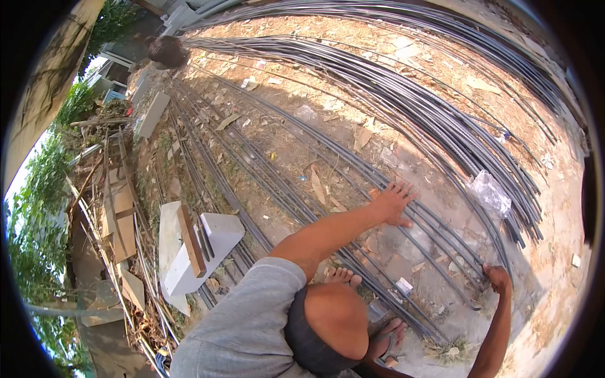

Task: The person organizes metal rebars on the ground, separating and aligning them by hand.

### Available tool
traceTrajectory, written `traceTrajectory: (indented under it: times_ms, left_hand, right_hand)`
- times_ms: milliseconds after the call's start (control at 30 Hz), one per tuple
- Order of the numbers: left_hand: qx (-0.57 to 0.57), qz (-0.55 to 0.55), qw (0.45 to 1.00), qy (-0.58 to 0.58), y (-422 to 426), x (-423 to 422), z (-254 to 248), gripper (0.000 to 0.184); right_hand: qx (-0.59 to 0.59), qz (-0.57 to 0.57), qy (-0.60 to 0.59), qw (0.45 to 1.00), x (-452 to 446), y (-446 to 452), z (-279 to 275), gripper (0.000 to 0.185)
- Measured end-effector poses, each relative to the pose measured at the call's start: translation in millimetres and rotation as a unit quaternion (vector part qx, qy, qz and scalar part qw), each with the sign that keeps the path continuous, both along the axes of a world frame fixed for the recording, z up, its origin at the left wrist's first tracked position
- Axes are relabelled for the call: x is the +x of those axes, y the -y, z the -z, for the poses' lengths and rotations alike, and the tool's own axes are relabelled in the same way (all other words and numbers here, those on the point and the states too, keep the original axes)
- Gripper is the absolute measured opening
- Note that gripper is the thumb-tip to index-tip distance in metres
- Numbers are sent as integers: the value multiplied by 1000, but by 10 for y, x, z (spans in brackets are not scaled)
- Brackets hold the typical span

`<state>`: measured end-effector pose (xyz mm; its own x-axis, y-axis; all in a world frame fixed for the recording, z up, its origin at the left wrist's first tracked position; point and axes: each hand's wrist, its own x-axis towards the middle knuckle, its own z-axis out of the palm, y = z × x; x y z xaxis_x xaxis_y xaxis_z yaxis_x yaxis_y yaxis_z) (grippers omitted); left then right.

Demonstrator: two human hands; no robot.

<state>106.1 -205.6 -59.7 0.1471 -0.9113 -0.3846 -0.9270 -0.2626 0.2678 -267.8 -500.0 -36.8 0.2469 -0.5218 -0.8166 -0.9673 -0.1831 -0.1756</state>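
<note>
My left hand (392, 203) is spread, palm down, over steel rods (353, 159) lying along the ground (542, 302); my right hand (498, 279) curls around their near ends. Even palm pressure and a firm grip should limit crossing.

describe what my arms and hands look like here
Your left arm comes out of a short grey sleeve and is bare below it. Your left hand and right hand wear no gloves. No right sleeve shows.
</note>
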Motion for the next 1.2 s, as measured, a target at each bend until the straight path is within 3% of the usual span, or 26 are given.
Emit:
traceTrajectory:
  times_ms: [133,400,467,567,600,633,700,767,800,833,1067,1200]
  left_hand:
    - [-10,-22,1000,-10,-97,59,117,112]
    - [-7,-19,999,-27,-80,107,161,118]
    - [-12,-24,999,-25,-53,79,229,117]
    - [-18,-5,1000,11,-59,57,-80,108]
    - [-20,-22,999,-12,-24,45,-55,105]
    - [-27,-8,1000,6,11,34,-1,108]
    - [34,-3,998,50,83,-22,105,113]
    - [10,6,999,33,81,-39,99,111]
    - [7,5,999,50,53,-30,124,110]
    - [1,7,999,44,64,-21,134,110]
    - [-25,9,999,36,35,-29,159,110]
    - [-36,8,999,38,21,-42,151,109]
  right_hand:
    - [53,-13,36,998,-74,102,173,54]
    - [26,-3,-1,1000,-46,121,150,53]
    - [14,-101,17,995,-195,313,445,55]
    - [73,-28,-18,997,12,147,129,61]
    - [45,-47,-95,993,125,129,-14,68]
    - [51,-32,-56,997,84,91,-13,60]
    - [72,-21,-108,991,112,157,-58,62]
    - [111,67,-96,987,161,122,-123,65]
    - [179,177,-79,964,140,178,-69,65]
    - [223,209,-82,949,126,225,-51,66]
    - [266,149,-62,951,-40,333,208,47]
    - [227,107,-60,966,-25,273,179,46]
